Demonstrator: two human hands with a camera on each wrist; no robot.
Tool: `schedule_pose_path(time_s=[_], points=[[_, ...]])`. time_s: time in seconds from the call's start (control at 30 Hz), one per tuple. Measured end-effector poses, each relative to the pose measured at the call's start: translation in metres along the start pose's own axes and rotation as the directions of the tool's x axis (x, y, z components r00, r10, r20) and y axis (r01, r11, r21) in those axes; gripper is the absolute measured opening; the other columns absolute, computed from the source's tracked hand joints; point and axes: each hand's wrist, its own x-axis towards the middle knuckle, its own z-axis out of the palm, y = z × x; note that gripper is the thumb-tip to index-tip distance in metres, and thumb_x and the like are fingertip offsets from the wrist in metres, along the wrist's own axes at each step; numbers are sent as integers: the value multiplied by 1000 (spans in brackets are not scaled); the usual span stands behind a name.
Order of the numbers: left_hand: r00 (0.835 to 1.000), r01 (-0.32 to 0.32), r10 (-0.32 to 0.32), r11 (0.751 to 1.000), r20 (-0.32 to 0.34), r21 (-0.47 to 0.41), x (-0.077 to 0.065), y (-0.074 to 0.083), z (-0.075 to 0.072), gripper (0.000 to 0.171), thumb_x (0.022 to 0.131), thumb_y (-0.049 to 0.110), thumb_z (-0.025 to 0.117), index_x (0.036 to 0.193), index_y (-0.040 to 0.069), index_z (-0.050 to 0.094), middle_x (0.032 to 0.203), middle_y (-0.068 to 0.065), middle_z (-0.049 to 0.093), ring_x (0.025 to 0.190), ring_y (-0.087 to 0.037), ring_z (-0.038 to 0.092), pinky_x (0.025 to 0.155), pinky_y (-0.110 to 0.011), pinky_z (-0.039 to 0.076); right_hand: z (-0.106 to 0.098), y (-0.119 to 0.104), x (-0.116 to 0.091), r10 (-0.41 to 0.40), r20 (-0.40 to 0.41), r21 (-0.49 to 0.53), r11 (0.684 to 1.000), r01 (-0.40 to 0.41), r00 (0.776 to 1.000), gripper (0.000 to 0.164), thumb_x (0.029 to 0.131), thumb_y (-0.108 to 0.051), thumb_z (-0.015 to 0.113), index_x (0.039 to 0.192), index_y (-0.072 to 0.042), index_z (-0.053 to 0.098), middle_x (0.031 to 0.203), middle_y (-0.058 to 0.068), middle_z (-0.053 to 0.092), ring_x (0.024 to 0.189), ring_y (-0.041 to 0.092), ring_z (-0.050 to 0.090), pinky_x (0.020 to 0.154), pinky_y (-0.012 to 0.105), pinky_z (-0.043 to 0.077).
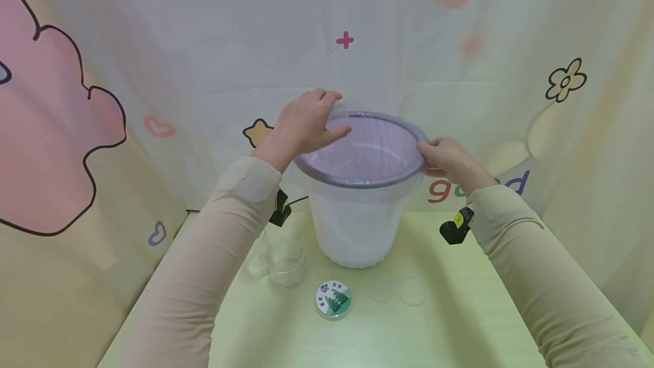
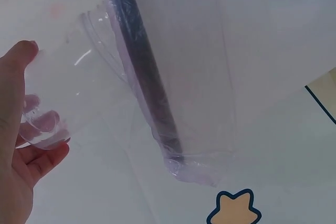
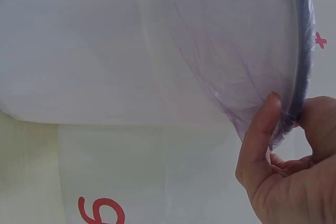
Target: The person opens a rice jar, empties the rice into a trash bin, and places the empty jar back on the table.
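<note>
My left hand (image 1: 309, 121) holds a clear cup (image 2: 79, 77) by its base end, with the fingers curled round it. The cup lies tilted, its mouth toward the rim of a white bin (image 1: 357, 231), partly over the opening. A thin, see-through purple bag (image 3: 226, 77) lines the bin and folds over its grey rim (image 1: 357, 184). At the far side of the opening, my right hand (image 1: 447, 158) pinches the rim and the bag between thumb and fingers. The inside bottom of the bin is hidden.
A clear glass mug (image 1: 285, 263) stands on the table left of the bin. In front sits a round container (image 1: 333, 300) with a green-leaf label. A clear disc (image 1: 411, 291) and a fainter one lie to its right. A printed curtain (image 1: 286, 44) hangs behind.
</note>
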Motion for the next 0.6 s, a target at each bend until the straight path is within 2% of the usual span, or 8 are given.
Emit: schedule_pose_path(time_s=[0.3,0.5,0.6], points=[[997,71,-70,997,22,-33,0,-3,1,57,92,49,43,139,18,34,129,-9,51,100,-27,57,84,-40,48,0,1,0,-11,-4,-8,1000,11,1000,50,95,-27,39,130,9,35,98,7,49,73,4,54,73,18,51],[992,121,-119,992,46,-45,0,-6,3,53,94,49,37,141,23,33,134,-8,50,111,-28,54,87,-43,46,0,1,0,-7,-6,-17,1000,7,1000,51,96,-27,39,132,9,33,100,8,49,74,5,54,73,18,51],[990,137,-135,989,47,-51,0,-6,4,53,94,50,35,139,22,35,125,-8,56,105,-26,55,85,-41,46,0,1,0,-9,-5,-17,1000,9,1000,51,96,-27,39,132,9,33,100,8,49,74,5,54,74,18,51]])
